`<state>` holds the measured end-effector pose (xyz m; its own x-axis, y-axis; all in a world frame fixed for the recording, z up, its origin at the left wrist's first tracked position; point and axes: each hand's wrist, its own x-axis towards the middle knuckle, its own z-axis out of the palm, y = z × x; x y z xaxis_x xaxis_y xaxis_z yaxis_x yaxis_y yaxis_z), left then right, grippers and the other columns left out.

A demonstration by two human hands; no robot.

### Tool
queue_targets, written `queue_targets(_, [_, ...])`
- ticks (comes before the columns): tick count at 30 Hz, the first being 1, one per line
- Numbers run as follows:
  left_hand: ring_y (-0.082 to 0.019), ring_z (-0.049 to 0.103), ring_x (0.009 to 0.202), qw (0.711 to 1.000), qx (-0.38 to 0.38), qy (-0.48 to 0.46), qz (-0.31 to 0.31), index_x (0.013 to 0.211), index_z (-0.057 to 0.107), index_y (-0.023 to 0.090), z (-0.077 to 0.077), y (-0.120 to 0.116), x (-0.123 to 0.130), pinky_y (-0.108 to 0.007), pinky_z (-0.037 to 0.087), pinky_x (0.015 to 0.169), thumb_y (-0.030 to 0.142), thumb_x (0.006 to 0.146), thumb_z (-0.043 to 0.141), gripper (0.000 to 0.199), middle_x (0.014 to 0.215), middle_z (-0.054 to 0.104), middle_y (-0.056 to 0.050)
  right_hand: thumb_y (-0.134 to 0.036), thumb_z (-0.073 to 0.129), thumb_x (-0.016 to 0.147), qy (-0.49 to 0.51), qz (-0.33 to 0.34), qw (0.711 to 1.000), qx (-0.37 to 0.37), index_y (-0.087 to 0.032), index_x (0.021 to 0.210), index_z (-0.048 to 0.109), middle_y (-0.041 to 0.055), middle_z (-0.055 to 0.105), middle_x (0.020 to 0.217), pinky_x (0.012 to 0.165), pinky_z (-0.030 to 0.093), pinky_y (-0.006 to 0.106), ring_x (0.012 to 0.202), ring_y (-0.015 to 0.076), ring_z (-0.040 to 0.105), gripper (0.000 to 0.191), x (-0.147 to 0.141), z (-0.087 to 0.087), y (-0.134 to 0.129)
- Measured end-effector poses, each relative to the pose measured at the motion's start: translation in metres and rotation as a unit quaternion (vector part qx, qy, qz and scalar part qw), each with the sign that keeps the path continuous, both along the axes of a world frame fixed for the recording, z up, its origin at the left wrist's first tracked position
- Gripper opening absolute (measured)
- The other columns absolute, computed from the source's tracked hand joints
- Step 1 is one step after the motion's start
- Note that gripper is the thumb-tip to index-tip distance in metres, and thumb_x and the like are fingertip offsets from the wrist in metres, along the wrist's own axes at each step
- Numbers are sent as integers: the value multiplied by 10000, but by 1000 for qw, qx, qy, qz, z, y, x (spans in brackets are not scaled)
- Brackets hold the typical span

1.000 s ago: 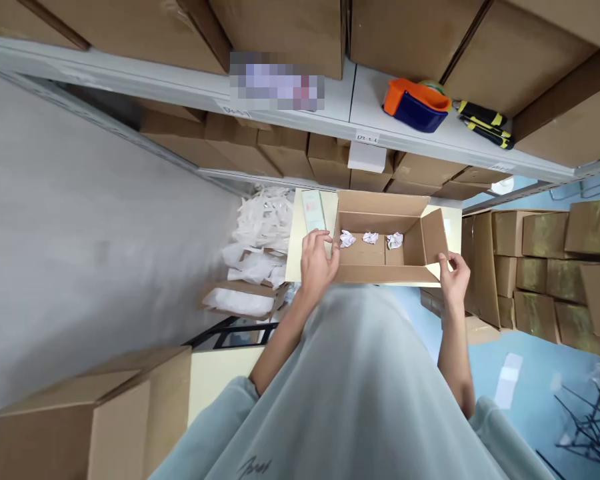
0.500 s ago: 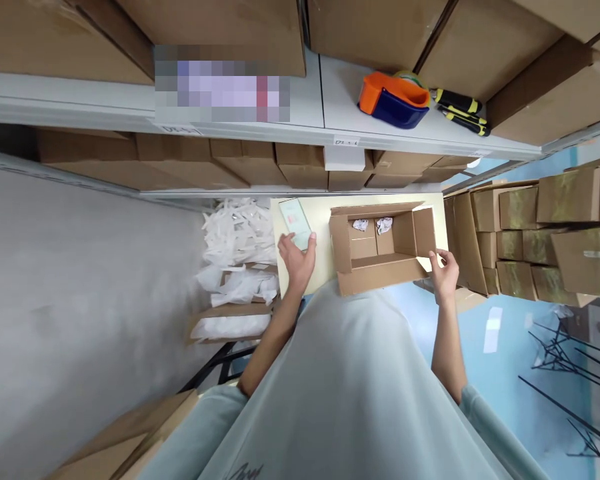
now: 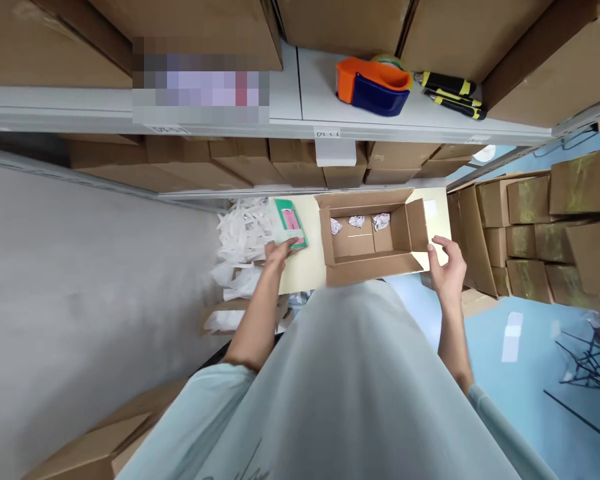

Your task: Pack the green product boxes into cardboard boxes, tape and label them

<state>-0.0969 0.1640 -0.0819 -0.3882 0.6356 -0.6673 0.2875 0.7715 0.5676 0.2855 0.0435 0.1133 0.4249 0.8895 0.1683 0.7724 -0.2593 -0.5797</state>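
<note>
An open cardboard box [image 3: 375, 268] stands on the pale table, its flaps spread. Several crumpled paper balls [image 3: 357, 221] lie along its far inner side. To the left of the box is a flat green item with a pink panel [image 3: 291, 217]. My left hand [image 3: 279, 253] is at its near edge, fingers closed on a pale, thin sheet [image 3: 279, 232] that partly covers the green item; the exact grip is hard to see. My right hand [image 3: 447, 265] is beside the box's right flap, thumb and fingers apart, with nothing in it.
Above the table, a shelf [image 3: 310, 87] bears an orange and blue tape dispenser [image 3: 380, 90], yellow-black cutters [image 3: 450, 93] and large cartons. White paper strips [image 3: 243, 230] are heaped left of the table [image 3: 305, 267]. Stacked cartons [image 3: 525, 207] stand on the right.
My left hand has moved left and down onto the sheet, and the green and pink surface now shows. My right hand has come off the box flap. Another paper ball shows in the box.
</note>
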Motion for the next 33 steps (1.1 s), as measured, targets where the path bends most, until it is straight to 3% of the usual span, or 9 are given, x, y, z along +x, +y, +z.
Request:
queue_targets(4, [-275, 794, 1166, 993, 105, -46, 17, 1252, 678, 192, 55, -23, -32, -413, 693, 995, 298, 754, 901, 555, 1253, 818, -91, -463, 605, 1101, 19, 96, 995, -12, -234, 1157, 769, 135, 826, 1240, 1104, 610, 547, 1232, 314, 763, 288, 1, 5, 23])
queue_targets(7, [-328, 735, 1307, 972, 218, -36, -83, 1388, 663, 220, 115, -41, -39, -464, 666, 1078, 399, 704, 986, 778, 1391, 776, -78, -426, 605, 1120, 20, 164, 986, -20, -247, 1261, 756, 128, 809, 1289, 1109, 618, 557, 1260, 317, 743, 273, -7, 18, 36])
queue_targets(11, [-333, 702, 1329, 926, 270, 38, -260, 1506, 608, 274, 192, -51, -6, -450, 672, 1038, 435, 803, 933, 791, 1459, 712, -73, -383, 662, 1097, 46, 262, 963, -39, -322, 1643, 543, 120, 690, 1520, 1085, 654, 530, 1321, 309, 713, 562, -16, 49, 47])
queue_targets(14, [-334, 653, 1382, 860, 295, 75, -410, 1516, 595, 279, 218, -50, 39, -491, 599, 1170, 250, 898, 788, 647, 1481, 682, -84, -266, 661, 1046, 38, 331, 940, -73, -390, 1788, 301, 106, 555, 1679, 1119, 638, 554, 1442, 335, 648, 834, -9, 63, 52])
queue_targets(16, [-346, 601, 1438, 821, 307, 81, -474, 1554, 548, 259, 215, -48, 68, -523, 544, 1235, 125, 892, 704, 693, 1519, 650, -111, -186, 646, 991, 6, 361, 925, -118, -381, 1787, 276, 110, 547, 1686, 1122, 627, 576, 1464, 365, 635, 899, 2, 59, 55])
queue_targets(18, [-357, 558, 1465, 799, 304, 87, -511, 1569, 507, 213, 200, -46, 92, -538, 520, 1256, 53, 865, 663, 739, 1538, 619, -148, -143, 646, 941, -41, 363, 913, -182, -303, 1745, 320, 154, 590, 1634, 1059, 643, 570, 1390, 397, 680, 882, 11, 45, 59])
queue_targets(23, [-379, 535, 1434, 788, 214, 137, -561, 1473, 544, 128, 150, -40, 124, -550, 541, 1211, -43, 815, 594, 681, 1463, 606, -205, -113, 676, 927, -155, 349, 856, -349, -73, 1600, 409, 297, 618, 1518, 941, 650, 474, 1211, 403, 758, 725, 6, -3, 71])
queue_targets(28, [-408, 525, 1466, 797, 97, 211, -558, 1487, 556, 68, 116, -14, 150, -535, 529, 1202, -97, 819, 570, 688, 1509, 576, -269, -78, 715, 922, -213, 359, 803, -425, -85, 1600, 467, 310, 576, 1560, 977, 629, 388, 1241, 338, 764, 721, -25, -47, 109])
queue_targets(33, [-434, 600, 1419, 862, 12, 249, -442, 1559, 569, 154, 82, 20, 186, -530, 591, 1059, 19, 1010, 532, 566, 1634, 467, -302, -68, 520, 1034, -240, 305, 798, -461, -38, 1576, 521, 368, 601, 1521, 986, 604, 413, 1337, 344, 711, 543, -45, -88, 159])
